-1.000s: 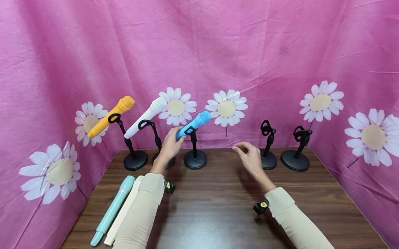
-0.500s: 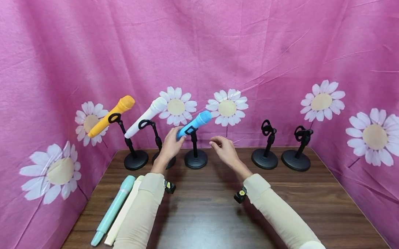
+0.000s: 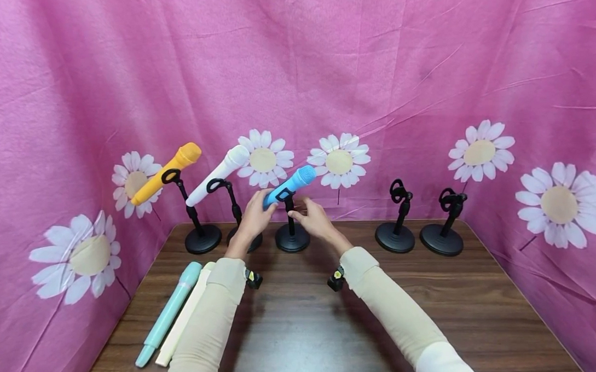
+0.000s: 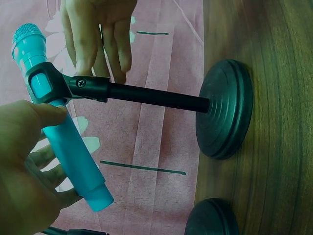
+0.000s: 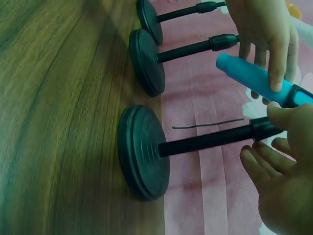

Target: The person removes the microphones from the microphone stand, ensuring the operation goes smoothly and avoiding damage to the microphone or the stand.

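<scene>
While the person's left grip [image 3: 256, 215] is clamped on its lower body, thumb and fingers on opposite sides, the blue microphone [image 3: 297, 181] sits in the clip [image 4: 57, 81] of the middle stand [image 3: 292, 241] on the bench [image 3: 303, 322]. Its long axis slants: in the head view the mesh end points up and right, the tail down and left. The right grip [image 3: 316, 220] is at the stem just below the clip, thumb and fingers on either side; whether they close on it I cannot tell. Farther left, a yellow microphone [image 3: 152, 190] and a white microphone [image 3: 221, 172] slant the same way, each in its own stand's clip. A mint microphone [image 3: 168, 315] lies flat, thick end away from the person, alongside a cream stick [image 3: 182, 320] partly covered by the left sleeve [image 3: 204, 320].
</scene>
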A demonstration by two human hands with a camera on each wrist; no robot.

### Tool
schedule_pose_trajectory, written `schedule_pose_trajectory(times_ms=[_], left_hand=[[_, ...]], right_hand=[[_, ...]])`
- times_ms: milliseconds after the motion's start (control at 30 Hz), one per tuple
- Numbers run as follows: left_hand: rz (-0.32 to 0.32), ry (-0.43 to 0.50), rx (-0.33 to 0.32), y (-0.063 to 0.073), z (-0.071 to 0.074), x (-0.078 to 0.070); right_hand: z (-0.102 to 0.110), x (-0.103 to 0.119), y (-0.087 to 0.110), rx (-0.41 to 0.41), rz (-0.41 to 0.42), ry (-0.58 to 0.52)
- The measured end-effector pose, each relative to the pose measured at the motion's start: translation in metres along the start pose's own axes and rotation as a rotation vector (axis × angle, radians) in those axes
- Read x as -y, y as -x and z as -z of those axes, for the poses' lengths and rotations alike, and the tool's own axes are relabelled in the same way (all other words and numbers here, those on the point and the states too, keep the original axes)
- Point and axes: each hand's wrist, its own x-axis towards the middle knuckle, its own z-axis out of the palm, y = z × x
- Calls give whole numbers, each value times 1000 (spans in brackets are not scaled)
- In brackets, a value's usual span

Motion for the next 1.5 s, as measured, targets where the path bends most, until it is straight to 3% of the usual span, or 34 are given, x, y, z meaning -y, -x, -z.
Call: schedule_pose_trajectory(times_ms=[233, 633, 1133, 1500], left_hand=[[-19, -31, -3, -2, 0, 0], [-6, -76, -21, 1, -5, -4], [-64, 9, -1, 4, -6, -5], [-86, 27, 24, 16, -9, -15]], right_hand=[[-12, 6, -6, 35, -25, 24], [-21, 3, -6, -60, -32, 42], [-17, 1, 0, -101, -26, 18], [-9, -3, 18, -99, 31, 10]])
